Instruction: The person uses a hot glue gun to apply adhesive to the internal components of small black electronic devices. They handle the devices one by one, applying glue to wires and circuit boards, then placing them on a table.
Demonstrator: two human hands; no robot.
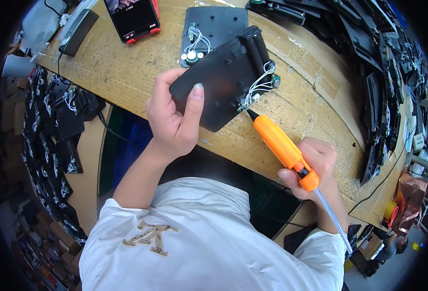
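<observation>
Your left hand grips the near-left edge of the black plastic panel, tilted above the cardboard-covered bench. Your right hand is clenched around the orange soldering iron, its tip touching the small circuit board at the panel's near-right edge.

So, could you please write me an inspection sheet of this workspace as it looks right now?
Surface: brown cardboard-covered bench, scuffed and taped.
Job's things: black plastic panel with white wires, tilted up off the bench; orange-handled tool, tip at the panel's small circuit board.
Clutter: second black panel behind; red-edged phone.
Hands: left hand grips the panel's edge; right hand is closed around the tool.
Cables: clear hose from the tool's rear; black cable across the bench's right.
Surroundings: stacks of black panels, left and right.
</observation>
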